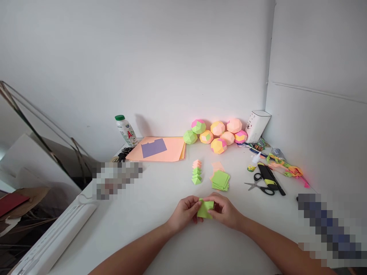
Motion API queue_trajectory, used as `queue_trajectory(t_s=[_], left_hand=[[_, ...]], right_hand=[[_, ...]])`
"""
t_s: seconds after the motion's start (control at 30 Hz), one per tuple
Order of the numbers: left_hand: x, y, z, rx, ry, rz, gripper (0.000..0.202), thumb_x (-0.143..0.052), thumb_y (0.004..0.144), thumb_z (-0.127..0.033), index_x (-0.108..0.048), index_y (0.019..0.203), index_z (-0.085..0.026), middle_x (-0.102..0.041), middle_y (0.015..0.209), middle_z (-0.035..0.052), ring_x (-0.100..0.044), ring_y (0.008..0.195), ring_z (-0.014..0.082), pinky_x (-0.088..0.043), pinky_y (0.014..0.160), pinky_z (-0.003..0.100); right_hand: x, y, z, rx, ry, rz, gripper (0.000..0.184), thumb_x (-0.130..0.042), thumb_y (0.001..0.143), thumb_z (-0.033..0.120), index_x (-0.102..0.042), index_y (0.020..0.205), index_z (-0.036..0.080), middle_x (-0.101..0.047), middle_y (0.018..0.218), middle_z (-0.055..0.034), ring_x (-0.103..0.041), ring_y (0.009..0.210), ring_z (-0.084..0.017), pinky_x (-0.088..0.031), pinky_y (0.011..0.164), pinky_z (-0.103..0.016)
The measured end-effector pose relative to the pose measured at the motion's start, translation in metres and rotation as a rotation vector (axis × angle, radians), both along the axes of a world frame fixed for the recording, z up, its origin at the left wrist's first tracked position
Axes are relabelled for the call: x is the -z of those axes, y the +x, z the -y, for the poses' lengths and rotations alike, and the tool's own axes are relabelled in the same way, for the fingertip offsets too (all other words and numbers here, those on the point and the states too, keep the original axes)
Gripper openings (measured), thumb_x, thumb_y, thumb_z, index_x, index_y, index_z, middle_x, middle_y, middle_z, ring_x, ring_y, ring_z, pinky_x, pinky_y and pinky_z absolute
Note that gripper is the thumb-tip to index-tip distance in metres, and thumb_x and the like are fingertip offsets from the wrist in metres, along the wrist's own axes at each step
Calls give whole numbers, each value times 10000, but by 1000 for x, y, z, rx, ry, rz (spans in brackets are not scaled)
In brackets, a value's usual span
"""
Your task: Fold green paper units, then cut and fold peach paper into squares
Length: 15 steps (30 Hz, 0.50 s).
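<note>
Between my two hands is a small green paper square [205, 210], held above the near part of the white table [160, 183]. My left hand [185, 212] pinches its left edge between thumb and fingers. On the other side, my right hand [225, 211] grips the right edge, fingers along the top. Just beyond my hands lies a loose stack of green paper squares [220, 180], with peach paper squares [218, 166] partly under it. Left of that stack stands a row of folded paper pyramids [196, 175], green in front and peach behind.
Several faceted paper balls [218, 146] sit along the wall. Scissors [259, 184], a utility knife [268, 177] and a glue bottle [253, 162] lie to the right. Back left are peach paper sheets [174, 147] and a white bottle with a green cap [126, 130].
</note>
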<state>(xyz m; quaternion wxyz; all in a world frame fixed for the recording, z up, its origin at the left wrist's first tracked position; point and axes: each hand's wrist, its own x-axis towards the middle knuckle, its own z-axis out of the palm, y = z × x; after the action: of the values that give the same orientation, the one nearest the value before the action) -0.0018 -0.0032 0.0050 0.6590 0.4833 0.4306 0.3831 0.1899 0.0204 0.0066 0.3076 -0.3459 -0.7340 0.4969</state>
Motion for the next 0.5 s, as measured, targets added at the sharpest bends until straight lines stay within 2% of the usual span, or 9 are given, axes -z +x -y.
queue_trajectory(t_s=[0.1, 0.23, 0.4, 0.5], left_hand=[[-1, -1, 0, 10, -2, -2, 464, -584, 766, -607, -556, 842, -150, -629, 571, -1, -551, 468, 100, -406, 462, 218], [0, -3, 1, 81, 2, 20, 447, -683, 710, -547, -560, 901, -162, -670, 807, 31, -621, 613, 128, -422, 498, 218], [-1, -2, 1, 103, 13, 2, 428, -618, 755, -575, -539, 832, -162, -657, 707, 25, -614, 569, 130, -416, 503, 228], [-3, -1, 1, 106, 5, 0, 439, -594, 767, -591, -539, 817, -158, -652, 688, 29, -603, 538, 126, -409, 496, 230]], right_hand=[[0, 0, 0, -2, 28, -25, 316, -571, 767, 166, -637, 1071, 220, -537, 887, -33, -490, 648, -116, -426, 576, -257], [0, 1, 0, 10, -5, -48, 268, -579, 792, 212, -651, 1050, 210, -547, 870, -37, -493, 660, -122, -437, 586, -263], [-2, 1, 0, 15, -49, -90, 257, -574, 843, 314, -657, 1058, 201, -566, 867, -41, -523, 649, -124, -458, 563, -263], [-4, 0, -1, 65, -99, -106, 267, -561, 861, 395, -682, 964, 180, -573, 760, -25, -519, 597, -123, -453, 529, -261]])
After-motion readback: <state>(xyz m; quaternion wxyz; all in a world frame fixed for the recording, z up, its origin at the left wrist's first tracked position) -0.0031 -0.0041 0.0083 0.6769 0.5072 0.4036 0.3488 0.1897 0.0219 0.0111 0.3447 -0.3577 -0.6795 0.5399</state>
